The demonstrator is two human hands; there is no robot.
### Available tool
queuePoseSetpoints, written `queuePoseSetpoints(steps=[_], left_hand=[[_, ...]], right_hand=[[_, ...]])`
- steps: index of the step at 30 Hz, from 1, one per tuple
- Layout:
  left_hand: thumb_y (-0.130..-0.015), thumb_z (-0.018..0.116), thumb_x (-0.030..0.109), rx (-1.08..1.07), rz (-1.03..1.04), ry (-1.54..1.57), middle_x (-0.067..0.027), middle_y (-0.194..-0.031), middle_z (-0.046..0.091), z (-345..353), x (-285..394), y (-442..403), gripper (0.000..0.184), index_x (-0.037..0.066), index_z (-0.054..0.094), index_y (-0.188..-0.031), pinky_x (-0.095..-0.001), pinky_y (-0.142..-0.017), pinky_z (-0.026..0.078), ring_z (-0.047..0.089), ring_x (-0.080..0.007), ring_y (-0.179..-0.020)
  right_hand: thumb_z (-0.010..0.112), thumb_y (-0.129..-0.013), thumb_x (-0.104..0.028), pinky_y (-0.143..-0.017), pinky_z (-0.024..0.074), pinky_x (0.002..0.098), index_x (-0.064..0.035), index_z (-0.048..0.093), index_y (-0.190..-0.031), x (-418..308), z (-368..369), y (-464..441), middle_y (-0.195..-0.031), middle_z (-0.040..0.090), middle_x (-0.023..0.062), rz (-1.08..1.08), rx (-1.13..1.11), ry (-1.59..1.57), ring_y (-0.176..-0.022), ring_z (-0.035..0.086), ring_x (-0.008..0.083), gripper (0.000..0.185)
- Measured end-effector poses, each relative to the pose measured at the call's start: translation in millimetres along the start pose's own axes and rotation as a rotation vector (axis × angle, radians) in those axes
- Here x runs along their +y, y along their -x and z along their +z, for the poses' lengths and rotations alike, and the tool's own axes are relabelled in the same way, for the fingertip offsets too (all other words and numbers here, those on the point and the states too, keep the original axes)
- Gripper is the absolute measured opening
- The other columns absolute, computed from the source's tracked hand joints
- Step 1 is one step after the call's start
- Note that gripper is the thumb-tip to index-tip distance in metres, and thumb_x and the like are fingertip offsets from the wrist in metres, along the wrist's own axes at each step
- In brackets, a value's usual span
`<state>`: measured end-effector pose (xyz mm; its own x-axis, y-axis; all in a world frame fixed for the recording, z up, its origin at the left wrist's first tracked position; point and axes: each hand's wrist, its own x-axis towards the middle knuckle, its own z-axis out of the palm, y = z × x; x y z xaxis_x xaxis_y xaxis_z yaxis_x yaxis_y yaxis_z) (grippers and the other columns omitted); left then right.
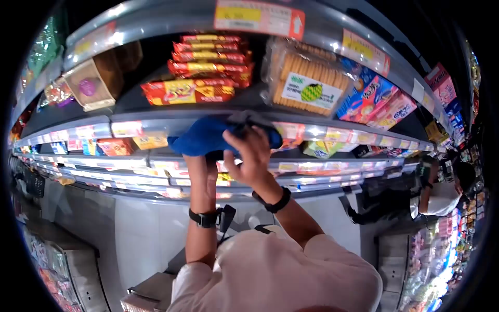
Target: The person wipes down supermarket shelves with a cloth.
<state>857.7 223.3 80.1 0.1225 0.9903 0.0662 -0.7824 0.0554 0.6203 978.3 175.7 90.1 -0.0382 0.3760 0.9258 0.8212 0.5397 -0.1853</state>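
A blue cloth-like item (200,136) with a dark grey part (252,118) is in front of the shelf edge, at the middle of the view. My left hand reaches up into or under it; only the wrist (201,169) shows, and the fingers are hidden by the blue fabric. Against the right side of the blue item is my right hand (250,156). Its fingers are apart, laid on the fabric, with the thumb standing away from it. Both wrists wear black bands. Whether the blue item is a folded cloth or something worn over the left hand I cannot tell.
Above the hands, a shelf (156,122) bears red snack packs (189,91), a tray of biscuits (309,83), and blue and pink boxes (379,99). A brown pack (91,86) stands left. Another person (439,195) is at the right. Lower shelves run below the hands.
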Motion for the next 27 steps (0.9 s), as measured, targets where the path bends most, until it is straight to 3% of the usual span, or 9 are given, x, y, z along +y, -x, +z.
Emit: queuePoseSetpoints(steps=[1, 5, 8, 10, 13, 15, 18, 22, 27], left_hand=[[-0.096, 0.058, 0.019, -0.093, 0.085, 0.058, -0.0080, -0.100, 0.067, -17.1, 0.8, -4.8, 0.021, 0.003, 0.063, -0.109, -0.0306, -0.080, 0.055, 0.066, -0.0178, -0.092], [-0.100, 0.054, 0.024, 0.239, 0.051, 0.215, -0.0053, -0.100, 0.064, -40.7, 4.0, -12.6, 0.019, 0.007, 0.060, -0.107, -0.0308, -0.078, 0.054, 0.063, -0.0168, -0.090], [-0.104, 0.049, 0.025, 0.140, 0.033, 0.142, -0.0022, -0.094, 0.061, -34.6, 6.9, -6.2, 0.019, 0.010, 0.060, -0.103, -0.0298, -0.079, 0.054, 0.062, -0.0143, -0.088], [-0.104, 0.049, 0.026, -0.171, 0.143, 0.075, -0.0021, -0.096, 0.060, -55.0, -21.1, -21.6, 0.018, 0.012, 0.059, -0.105, -0.0297, -0.081, 0.054, 0.061, -0.0129, -0.090], [-0.102, 0.053, 0.026, 0.052, -0.195, 0.106, -0.0026, -0.105, 0.059, -17.4, -47.9, 3.6, 0.020, 0.011, 0.056, -0.113, -0.0296, -0.085, 0.053, 0.060, -0.0125, -0.095], [-0.101, 0.057, 0.027, -0.059, -0.239, 0.053, -0.0037, -0.109, 0.060, 2.5, -61.6, 14.0, 0.024, 0.010, 0.055, -0.117, -0.0298, -0.089, 0.052, 0.061, -0.0143, -0.101], [-0.101, 0.056, 0.030, -0.251, -0.342, 0.007, -0.0048, -0.114, 0.062, 11.3, -100.3, 21.5, 0.029, 0.009, 0.055, -0.120, -0.0332, -0.095, 0.051, 0.061, -0.0171, -0.109], [-0.103, 0.051, 0.038, -0.363, -0.669, 0.315, -0.0049, -0.131, 0.057, 30.3, -159.6, 44.1, 0.042, 0.010, 0.050, -0.135, -0.0354, -0.106, 0.044, 0.055, -0.0181, -0.121], [-0.103, 0.053, 0.036, -0.614, -0.640, 0.263, -0.0054, -0.138, 0.053, 66.0, -189.4, 51.0, 0.046, 0.010, 0.046, -0.140, -0.0353, -0.109, 0.041, 0.052, -0.0185, -0.127]], right_hand=[[0.068, -0.076, -0.015, -0.093, 0.0464, 0.0473, -0.0099, 0.068, -0.117, -10.0, 15.3, -0.5, -0.096, 0.067, 0.0134, -0.021, 0.001, -0.031, -0.095, 0.064, 0.0334, 0.041], [0.068, -0.077, -0.013, -0.089, 0.0501, 0.0464, -0.0123, 0.065, -0.125, -28.8, 45.6, -10.0, -0.091, 0.065, 0.0132, -0.070, -0.063, -0.123, -0.094, 0.064, 0.0326, 0.048], [0.068, -0.078, -0.011, -0.088, 0.0509, 0.0462, -0.0126, 0.063, -0.128, -22.2, 40.0, -8.3, -0.091, 0.064, 0.0135, -0.124, -0.088, -0.128, -0.092, 0.065, 0.0326, 0.050], [0.069, -0.077, -0.009, -0.084, 0.0515, 0.0458, -0.0129, 0.064, -0.127, -11.5, 29.9, 3.6, -0.092, 0.064, 0.0123, -0.100, -0.086, -0.166, -0.088, 0.064, 0.0322, 0.050], [0.071, -0.074, -0.006, -0.085, 0.0489, 0.0496, -0.0108, 0.063, -0.121, 11.6, 7.7, 24.9, -0.099, 0.066, 0.0180, -0.084, -0.022, -0.073, -0.089, 0.064, 0.0377, 0.048], [0.072, -0.071, -0.006, -0.093, 0.0471, 0.0554, -0.0115, 0.063, -0.120, 26.2, -12.9, 37.8, -0.102, 0.065, 0.0186, -0.069, 0.041, 0.034, -0.092, 0.063, 0.0395, 0.050], [0.073, -0.067, -0.010, -0.095, 0.0487, 0.0527, -0.0143, 0.068, -0.117, 48.7, -45.4, 52.5, -0.085, 0.062, 0.0152, -0.006, 0.155, 0.141, -0.088, 0.065, 0.0368, 0.050], [0.071, -0.067, -0.008, -0.096, 0.0489, 0.0540, -0.0113, 0.068, -0.117, 67.9, -80.4, 62.4, -0.087, 0.061, 0.0178, 0.006, 0.162, 0.221, -0.087, 0.064, 0.0382, 0.050], [0.064, -0.073, -0.001, -0.092, 0.0512, 0.0438, -0.0033, 0.065, -0.115, 76.7, -118.8, 76.3, -0.111, 0.063, 0.0257, 0.240, 0.288, 0.364, -0.101, 0.065, 0.0435, 0.043]])
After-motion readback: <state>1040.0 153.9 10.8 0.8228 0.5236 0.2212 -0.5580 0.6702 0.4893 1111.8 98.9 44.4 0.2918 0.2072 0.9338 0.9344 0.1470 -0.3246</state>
